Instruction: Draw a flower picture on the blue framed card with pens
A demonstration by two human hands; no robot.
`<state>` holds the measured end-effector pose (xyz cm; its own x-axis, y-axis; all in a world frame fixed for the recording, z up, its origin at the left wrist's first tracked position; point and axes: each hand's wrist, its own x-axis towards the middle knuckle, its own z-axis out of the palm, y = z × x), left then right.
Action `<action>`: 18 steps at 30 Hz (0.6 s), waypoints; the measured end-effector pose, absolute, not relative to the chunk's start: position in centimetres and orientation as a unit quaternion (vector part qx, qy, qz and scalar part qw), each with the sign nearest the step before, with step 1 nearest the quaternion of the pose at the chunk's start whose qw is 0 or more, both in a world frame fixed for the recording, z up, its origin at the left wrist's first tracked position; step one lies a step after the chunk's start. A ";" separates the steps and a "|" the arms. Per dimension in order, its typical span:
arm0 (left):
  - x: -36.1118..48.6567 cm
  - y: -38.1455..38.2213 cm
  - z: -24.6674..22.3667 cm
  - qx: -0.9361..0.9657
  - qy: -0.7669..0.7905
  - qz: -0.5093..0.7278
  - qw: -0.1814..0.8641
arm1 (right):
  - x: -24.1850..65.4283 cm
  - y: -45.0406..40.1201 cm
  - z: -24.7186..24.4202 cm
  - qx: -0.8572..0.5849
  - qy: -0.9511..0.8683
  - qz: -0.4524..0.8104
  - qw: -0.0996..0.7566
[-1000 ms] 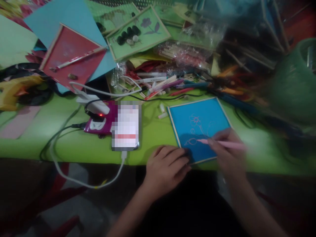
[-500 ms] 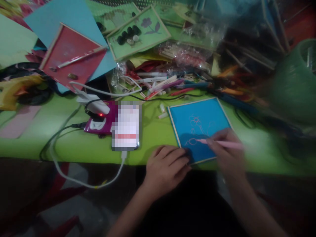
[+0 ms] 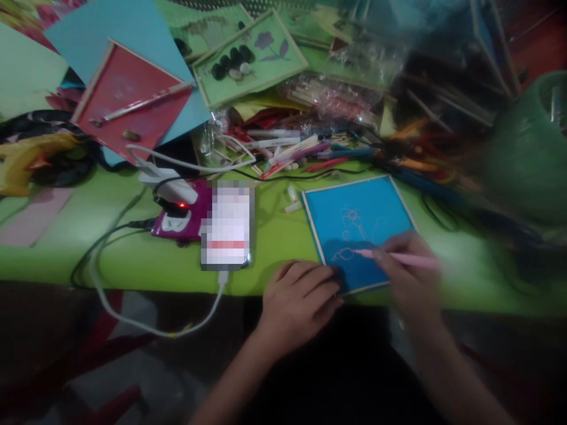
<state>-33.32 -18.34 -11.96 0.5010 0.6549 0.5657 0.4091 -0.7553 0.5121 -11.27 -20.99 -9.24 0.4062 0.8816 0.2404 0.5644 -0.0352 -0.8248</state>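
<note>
Blue board (image 3: 372,198) near one o'clock from me, pink pen (image 3: 416,260) tip over it.
My right hand (image 3: 410,280) pinches the pen, fingers narrow, by the drawn oval (image 3: 343,255) at the board's eight o'clock; a slip could spoil that line. My left hand (image 3: 301,304) lies bent-fingered at the seven o'clock corner; I cannot tell whether it presses, and without pressure the board might skid. At nine o'clock, the phone's (image 3: 228,212) looped cable (image 3: 199,328) could snag my forearm.

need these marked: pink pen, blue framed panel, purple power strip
Pink pen (image 3: 414,258): head view, barrel behind the gripping fingers.
Blue framed panel (image 3: 368,202): head view, bare blue surface, upper right.
Purple power strip (image 3: 205,199): head view, purple casing.
</note>
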 end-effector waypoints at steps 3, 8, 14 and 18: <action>-33.3 -18.3 -12.0 0.853 0.311 0.387 0.161 | -11.3 -21.1 -9.3 -0.699 -0.511 0.159 0.474; -33.3 -18.3 -12.0 0.852 0.311 0.390 0.159 | -11.2 -21.2 -9.5 -0.688 -0.504 0.189 0.487; -33.3 -18.3 -11.9 0.855 0.311 0.385 0.156 | -11.0 -21.3 -9.6 -0.703 -0.502 0.180 0.471; -33.3 -18.3 -11.9 0.855 0.310 0.385 0.154 | -11.0 -21.3 -9.7 -0.692 -0.494 0.171 0.498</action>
<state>-33.31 -18.27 -11.88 0.5110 0.6490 0.5637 0.4117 -0.7604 0.5023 -10.96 -21.31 -9.70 0.4547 0.8532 0.2554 0.5133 -0.0167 -0.8580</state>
